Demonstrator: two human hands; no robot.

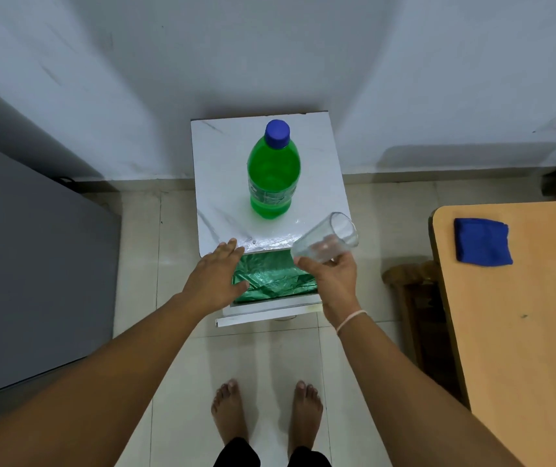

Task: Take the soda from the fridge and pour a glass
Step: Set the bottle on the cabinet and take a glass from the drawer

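I stand barefoot in front of a small white stand pushed against the wall, and the soda bottle is already out of the fridge: it stands upright on the stand's marbled top, toward the back, its blue cap on. My right hand grasps an empty clear glass near its base, tilted so the mouth points up and to the right; I hold it just off the stand's front right corner, I judge because I am bringing it in to set it down beside the bottle. My left hand is flat and released, fingers spread, gripping nothing, its fingertips at the stand's front left edge, probably to steady myself or the light stand while the glass comes down. Below the top, a shelf holds crumpled green plastic, partly hidden by both hands. The grey fridge sits to my left, shut as far as I can see. To my right is a wooden table with a folded blue cloth on it, handy if the soda fizzes over. Nothing is poured yet; the cap must come off first, and that needs both hands free.
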